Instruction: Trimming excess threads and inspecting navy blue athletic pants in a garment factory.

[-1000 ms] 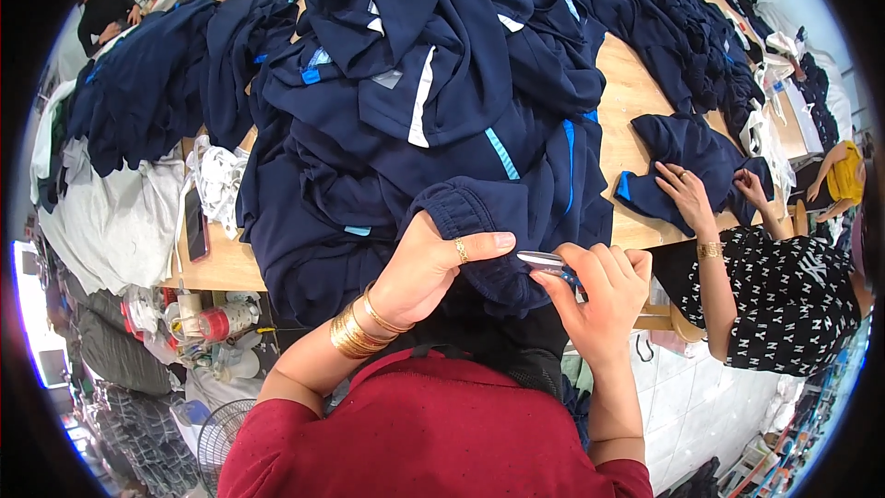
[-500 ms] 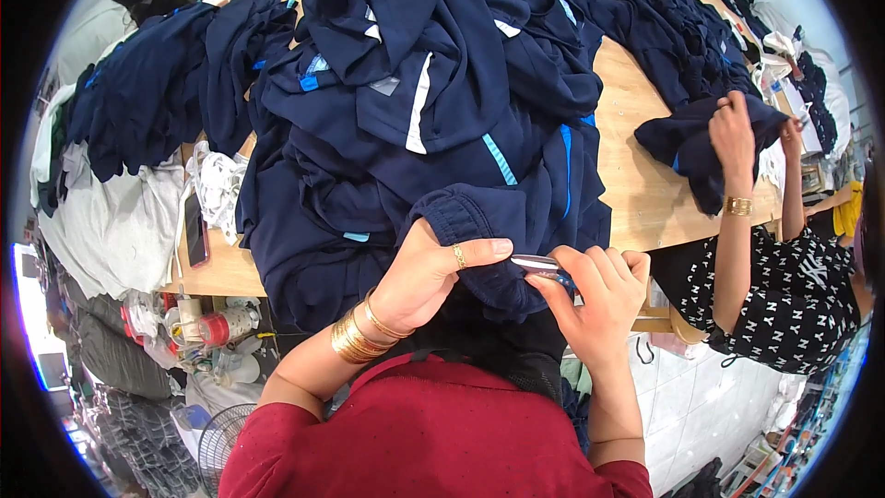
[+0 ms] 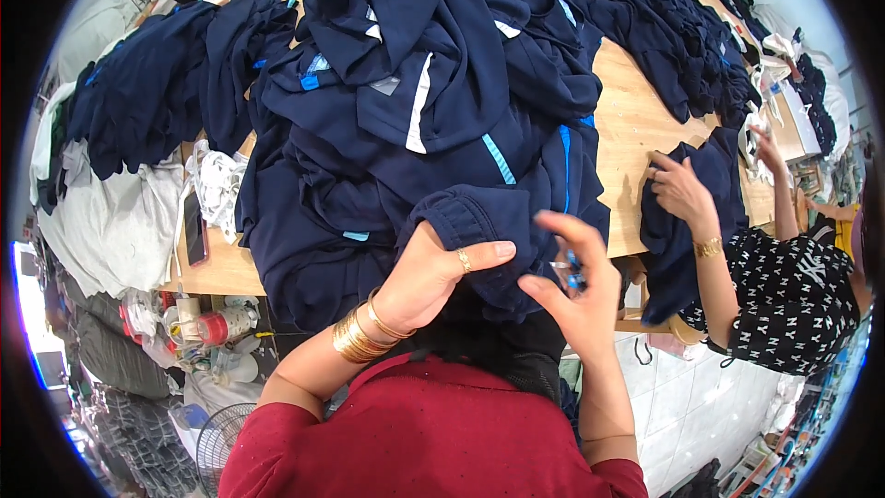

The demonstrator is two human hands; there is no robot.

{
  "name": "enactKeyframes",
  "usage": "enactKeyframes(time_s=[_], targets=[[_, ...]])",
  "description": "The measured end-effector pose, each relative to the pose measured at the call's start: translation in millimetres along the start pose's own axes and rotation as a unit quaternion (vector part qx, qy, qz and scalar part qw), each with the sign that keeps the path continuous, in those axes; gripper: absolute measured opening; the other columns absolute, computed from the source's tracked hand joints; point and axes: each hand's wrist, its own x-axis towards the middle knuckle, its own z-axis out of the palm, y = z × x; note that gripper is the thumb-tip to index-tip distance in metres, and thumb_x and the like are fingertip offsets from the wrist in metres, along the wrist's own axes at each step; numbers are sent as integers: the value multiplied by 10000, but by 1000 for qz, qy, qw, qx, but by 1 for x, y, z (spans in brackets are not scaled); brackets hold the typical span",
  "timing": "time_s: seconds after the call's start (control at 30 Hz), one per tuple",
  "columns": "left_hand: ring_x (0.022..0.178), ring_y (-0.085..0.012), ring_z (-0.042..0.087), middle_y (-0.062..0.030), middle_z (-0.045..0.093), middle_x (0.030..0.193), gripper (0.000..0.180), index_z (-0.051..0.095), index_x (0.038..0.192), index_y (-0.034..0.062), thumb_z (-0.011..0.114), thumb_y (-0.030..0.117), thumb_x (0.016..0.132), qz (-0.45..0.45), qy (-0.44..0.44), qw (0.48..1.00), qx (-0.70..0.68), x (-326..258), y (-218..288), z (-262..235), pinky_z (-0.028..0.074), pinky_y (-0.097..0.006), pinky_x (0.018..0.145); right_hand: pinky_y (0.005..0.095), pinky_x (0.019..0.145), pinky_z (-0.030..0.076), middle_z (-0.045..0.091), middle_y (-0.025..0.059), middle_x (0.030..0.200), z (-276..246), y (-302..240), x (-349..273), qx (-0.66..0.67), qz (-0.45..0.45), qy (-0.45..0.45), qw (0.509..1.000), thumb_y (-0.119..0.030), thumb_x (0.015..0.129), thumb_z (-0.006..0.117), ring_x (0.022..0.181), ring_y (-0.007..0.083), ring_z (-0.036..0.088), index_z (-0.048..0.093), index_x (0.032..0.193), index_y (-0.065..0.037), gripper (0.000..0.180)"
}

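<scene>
My left hand (image 3: 429,281) is closed on the gathered cuff (image 3: 458,221) of a navy garment, fingers inside it and thumb lying over the cloth. Just right of that cloth, my right hand (image 3: 590,286) holds small thread snips (image 3: 572,275) with a silver blade and blue handle, mostly hidden in the palm. Its thumb and forefinger are spread apart, and the forefinger is slightly blurred. The held garment hangs over the near edge of a large heap of navy garments (image 3: 406,129) with white and light blue strips.
A wooden table (image 3: 631,143) bears more navy garments left and right (image 3: 645,37). A phone (image 3: 195,232) lies near white cloth strips (image 3: 217,189). At right a co-worker's hand (image 3: 682,189) is on a navy garment (image 3: 696,212). Below left are a red spool (image 3: 217,328) and a wire basket (image 3: 221,438).
My right thumb and forefinger have spread, and the snips have dropped back into the palm, away from the cuff. My left hand barely moved. The co-worker's garment has come nearer the table edge.
</scene>
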Motion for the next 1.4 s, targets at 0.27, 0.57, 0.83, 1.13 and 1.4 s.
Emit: enactKeyframes(time_s=[0.27, 0.57, 0.83, 1.13, 1.4], targets=[[1058, -207, 543, -85, 580, 1145, 336, 517, 1150, -6, 430, 234, 932, 45, 19, 985, -166, 15, 13, -34, 384, -350, 946, 216, 483, 256, 432, -27, 548, -26, 14, -13, 141, 24, -68, 987, 17, 620, 741, 500, 48, 343, 582, 676, -16, 171], [1100, -218, 528, -104, 564, 1180, 330, 528, 1159, -14, 404, 203, 944, 197, 0, 973, -123, 17, 33, -60, 392, -364, 968, 213, 489, 241, 427, -28, 552, -50, 34, -37, 176, 37, -39, 983, 5, 595, 730, 509, 55, 338, 572, 651, -17, 170], [966, -185, 597, -91, 606, 1075, 261, 556, 1096, -11, 441, 159, 936, 189, 65, 978, -66, 13, 38, -49, 491, -312, 827, 206, 482, 250, 476, -8, 576, -53, 35, -42, 142, 87, -38, 985, -8, 607, 737, 513, 50, 366, 588, 674, -24, 165], [982, -178, 579, -68, 585, 1079, 257, 522, 1133, 15, 494, 140, 911, 24, 17, 999, 24, 7, 8, -23, 482, -320, 835, 228, 568, 378, 565, 28, 781, -16, 14, -11, 39, 62, -28, 997, -46, 670, 727, 623, 75, 471, 630, 1013, -29, 356], [889, -166, 622, -73, 631, 1010, 262, 565, 1085, -10, 481, 175, 920, 112, 19, 993, -16, 7, 18, -31, 515, -298, 742, 195, 505, 250, 388, -48, 608, -13, 26, -10, 116, 67, -37, 990, -29, 708, 710, 557, 36, 324, 484, 652, -25, 233]])
